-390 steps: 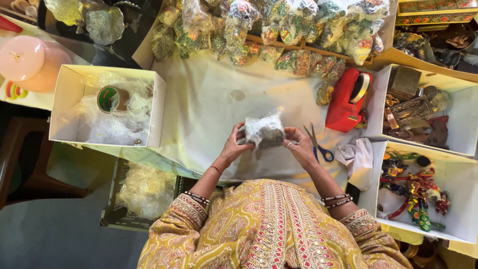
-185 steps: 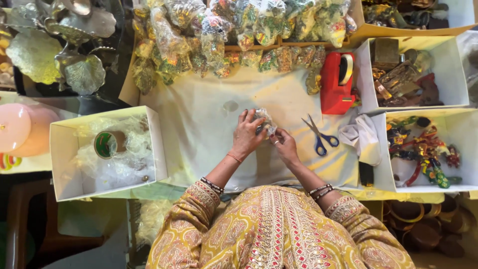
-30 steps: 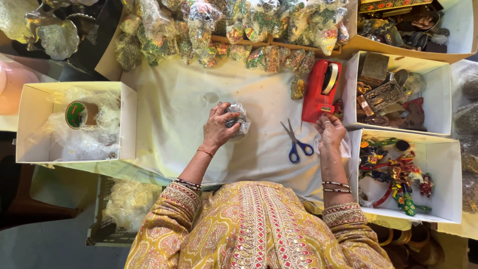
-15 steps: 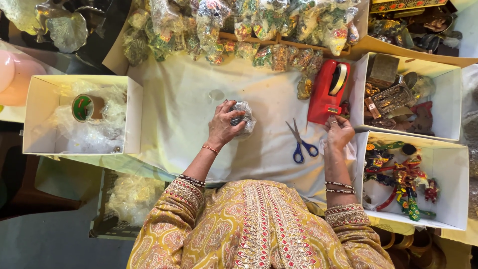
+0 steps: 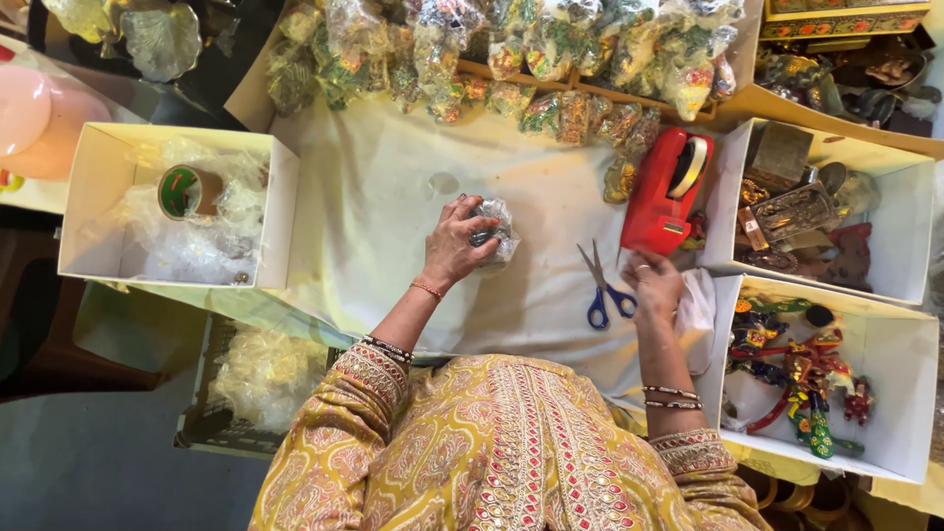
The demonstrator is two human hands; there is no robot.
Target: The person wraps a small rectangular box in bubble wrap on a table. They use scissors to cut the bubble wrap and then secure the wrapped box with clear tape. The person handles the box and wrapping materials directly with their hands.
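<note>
- The fingers of the left hand are being curled around a small wrapped bundle, which is being pressed down on the white cloth of the table.
- The bundle is being held by the left hand alone now; a few seconds ago it was being gripped by both hands together.
- The right hand is being kept off to the side, just under the red tape holder and next to the blue scissors. Its fingers are being bent loosely, and it cannot be told if anything thin is being pinched in them.
- Half a second ago the right hand was already there, so it is hardly being moved.
- It looks as if tape is being fetched while the wrap is being held shut.
- Open cloth is being left free to the left of the bundle and in front of it.
- The room is being closed in by a white box with a tape roll on the left, two white boxes of little figures on the right, and a row of wrapped packets along the far edge.
- The near edge of the table is being covered by the yellow sleeves.
</note>
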